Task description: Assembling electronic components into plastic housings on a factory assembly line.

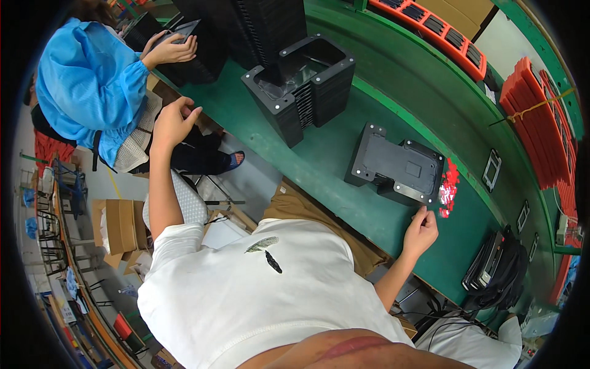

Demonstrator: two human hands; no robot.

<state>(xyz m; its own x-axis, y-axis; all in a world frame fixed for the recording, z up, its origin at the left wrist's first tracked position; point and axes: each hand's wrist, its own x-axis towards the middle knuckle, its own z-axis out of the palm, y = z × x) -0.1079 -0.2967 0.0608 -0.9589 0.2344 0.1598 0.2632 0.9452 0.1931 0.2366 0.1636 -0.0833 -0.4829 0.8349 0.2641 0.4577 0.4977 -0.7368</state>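
Note:
My right hand (421,232) is closed in a pinch at the near edge of a low stack of black plastic frames (388,155); whatever its fingertips hold is too small to make out. White dots mark the stack's raised corners. A heap of small shiny red pieces (449,187) lies just right of it on the green bench (289,166). Off to the left, past the bench edge, my left hand (174,122) is raised with thumb and fingers apart and nothing in it. A taller stack of similar black frames (332,92) stands between my hands, farther back.
At the left, a person in a blue garment (92,86) handles a black frame (184,32). A tall black stack (267,27) stands behind. Orange trays (534,123) lean along the right-hand wall; a black bag (496,270) sits at the bench's right end. Cardboard boxes (126,227) are on the floor.

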